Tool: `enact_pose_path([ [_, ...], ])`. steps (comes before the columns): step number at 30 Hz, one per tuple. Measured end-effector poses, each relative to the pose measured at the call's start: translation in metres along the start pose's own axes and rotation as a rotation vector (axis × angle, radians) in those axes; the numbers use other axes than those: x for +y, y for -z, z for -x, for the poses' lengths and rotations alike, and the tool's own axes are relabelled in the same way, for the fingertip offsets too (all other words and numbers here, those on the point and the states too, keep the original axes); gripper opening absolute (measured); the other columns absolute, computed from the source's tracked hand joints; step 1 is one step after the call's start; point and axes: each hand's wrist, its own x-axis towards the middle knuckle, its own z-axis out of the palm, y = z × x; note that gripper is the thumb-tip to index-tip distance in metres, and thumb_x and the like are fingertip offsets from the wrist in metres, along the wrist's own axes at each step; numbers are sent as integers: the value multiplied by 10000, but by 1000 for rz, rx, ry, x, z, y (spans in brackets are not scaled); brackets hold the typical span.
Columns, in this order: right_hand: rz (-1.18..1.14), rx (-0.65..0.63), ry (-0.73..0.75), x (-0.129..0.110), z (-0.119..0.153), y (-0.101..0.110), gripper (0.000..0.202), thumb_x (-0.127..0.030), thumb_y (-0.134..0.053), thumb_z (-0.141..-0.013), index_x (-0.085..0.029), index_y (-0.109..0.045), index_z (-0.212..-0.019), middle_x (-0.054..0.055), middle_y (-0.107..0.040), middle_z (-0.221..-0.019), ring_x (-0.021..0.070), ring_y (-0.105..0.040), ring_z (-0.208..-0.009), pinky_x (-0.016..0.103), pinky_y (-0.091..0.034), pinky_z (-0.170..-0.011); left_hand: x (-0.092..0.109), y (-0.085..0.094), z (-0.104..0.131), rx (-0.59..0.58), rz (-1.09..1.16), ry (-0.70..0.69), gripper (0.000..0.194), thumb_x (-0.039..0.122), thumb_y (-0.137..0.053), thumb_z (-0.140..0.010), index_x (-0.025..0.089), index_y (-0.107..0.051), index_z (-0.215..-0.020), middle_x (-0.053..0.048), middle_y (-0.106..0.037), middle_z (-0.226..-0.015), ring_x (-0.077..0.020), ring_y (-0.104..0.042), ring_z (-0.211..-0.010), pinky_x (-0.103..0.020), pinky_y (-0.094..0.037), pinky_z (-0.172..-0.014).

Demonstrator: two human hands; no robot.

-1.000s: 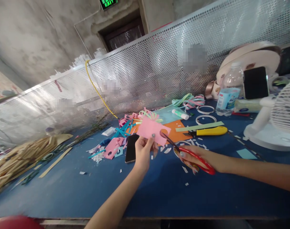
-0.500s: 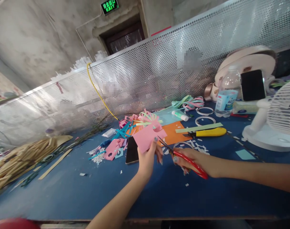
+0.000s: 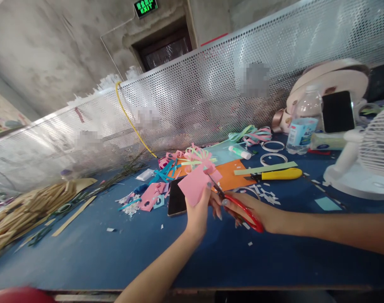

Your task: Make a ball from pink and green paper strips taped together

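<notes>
My left hand (image 3: 198,210) pinches a piece of pink paper (image 3: 194,185) over the middle of the blue table. Red-handled scissors (image 3: 242,209) are held in my right hand (image 3: 255,210), their blades reaching up to the paper's right side. Whether the blades are fully closed is hard to tell. Behind the paper lie an orange sheet (image 3: 234,176) and a fringed pink and green paper piece (image 3: 198,158). A black phone (image 3: 176,200) rests left of my left hand.
A yellow-handled cutter (image 3: 282,174), a plastic bottle (image 3: 300,130) and a white fan (image 3: 362,168) stand or lie on the right. Wooden sticks (image 3: 30,206) are piled at the left. A perforated metal screen (image 3: 192,97) runs along the back.
The scissors and my right hand have shifted left, nearer my left hand, with the blades further in at the pink paper. My left hand has moved slightly right with the paper.
</notes>
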Motion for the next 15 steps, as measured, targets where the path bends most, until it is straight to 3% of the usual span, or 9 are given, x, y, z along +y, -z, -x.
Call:
enact_pose_path([
  [5, -63, 68, -136, -5, -5, -3, 400, -610, -603, -862, -218, -528, -832, -63, -456, -588, 105, -460, -476, 207, -445, -422, 0, 1, -2, -3, 13, -1, 550, 523, -599, -918, 120, -616, -544, 1, -525, -403, -82, -463, -281, -195, -325, -326],
  [15, 34, 29, -54, -1, -1, -6, 340, -534, -655, -866, -211, -554, -903, -88, -439, -563, 93, -437, -442, 197, -432, -387, -2, 2, -1, -16, 48, 5, 500, 443, -613, -933, 116, -612, -554, -2, -544, -433, -82, -488, -297, -187, -337, -327],
])
